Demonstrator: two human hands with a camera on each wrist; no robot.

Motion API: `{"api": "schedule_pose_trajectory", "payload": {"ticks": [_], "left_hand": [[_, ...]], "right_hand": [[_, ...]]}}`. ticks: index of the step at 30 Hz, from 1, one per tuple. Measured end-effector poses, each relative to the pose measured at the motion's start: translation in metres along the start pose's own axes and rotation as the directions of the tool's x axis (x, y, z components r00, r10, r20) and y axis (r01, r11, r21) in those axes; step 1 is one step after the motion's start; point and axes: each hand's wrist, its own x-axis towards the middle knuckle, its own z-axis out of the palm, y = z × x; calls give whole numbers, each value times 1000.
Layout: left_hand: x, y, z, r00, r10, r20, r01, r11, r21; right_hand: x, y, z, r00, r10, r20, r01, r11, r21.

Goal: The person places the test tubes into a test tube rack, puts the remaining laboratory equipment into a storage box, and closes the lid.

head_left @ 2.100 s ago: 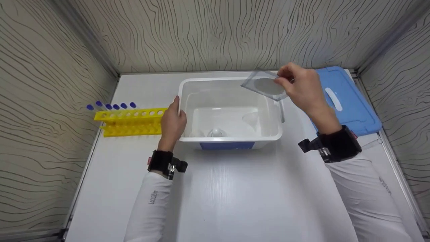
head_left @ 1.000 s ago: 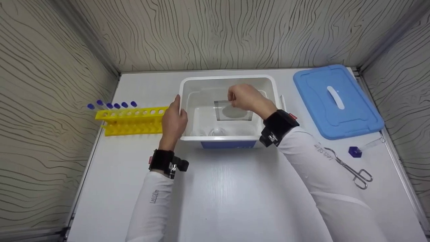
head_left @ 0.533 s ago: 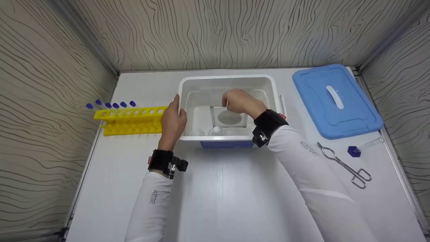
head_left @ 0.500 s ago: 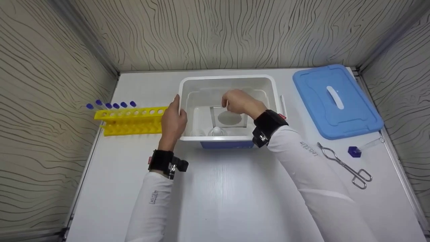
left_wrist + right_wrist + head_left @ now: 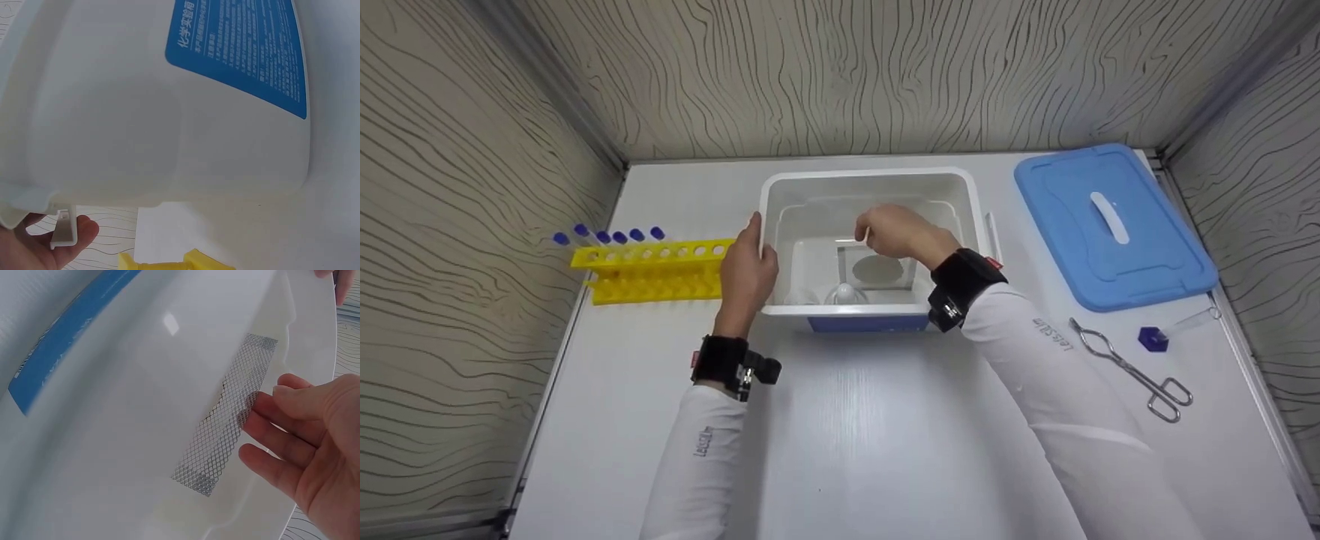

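Observation:
In the head view, a white plastic storage box (image 5: pixel 870 174) stands on the table. My left hand (image 5: pixel 746 271) grips its left rim; the left wrist view has the fingers around the rim by a white clip (image 5: pixel 65 229). Inside the box, my right hand (image 5: pixel 901 229) pinches a square wire gauze (image 5: pixel 851 281) with a grey round centre by its edge. The right wrist view shows the gauze's mesh (image 5: pixel 216 439) low in the box, the thumb and fingertips at its edge. Clear rounded glassware (image 5: pixel 846 293) sits at the box's front wall.
A yellow test tube rack (image 5: pixel 660 292) with several blue-capped tubes stands left of the box. To the right lie a blue lid (image 5: pixel 1072 217) with a white handle, metal crucible tongs (image 5: pixel 1132 369) and a clear cylinder with a blue hexagonal base (image 5: pixel 1153 339).
My right hand has brought the wire gauze from above the box's right rim down and left into the box. Over the last half second it barely shifts. My left hand stays at the rim.

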Motion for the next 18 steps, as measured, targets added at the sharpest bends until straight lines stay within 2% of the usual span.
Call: {"api": "schedule_pose_trajectory", "payload": {"ticks": [7, 11, 14, 18], "left_hand": [[0, -1, -1, 1000, 11, -15, -11, 1000, -2], [0, -1, 0, 1000, 20, -18, -20, 1000, -9], [0, -1, 0, 1000, 13, -15, -13, 1000, -8], [0, -1, -1, 1000, 5, -2, -5, 1000, -12]], "right_hand": [[-9, 5, -5, 998, 11, -64, -9, 1000, 28], [-22, 11, -9, 993, 8, -121, 2, 996, 84], [-34, 16, -12, 981, 24, -193, 9, 986, 168], [-51, 25, -15, 951, 51, -303, 31, 965, 261]]}}
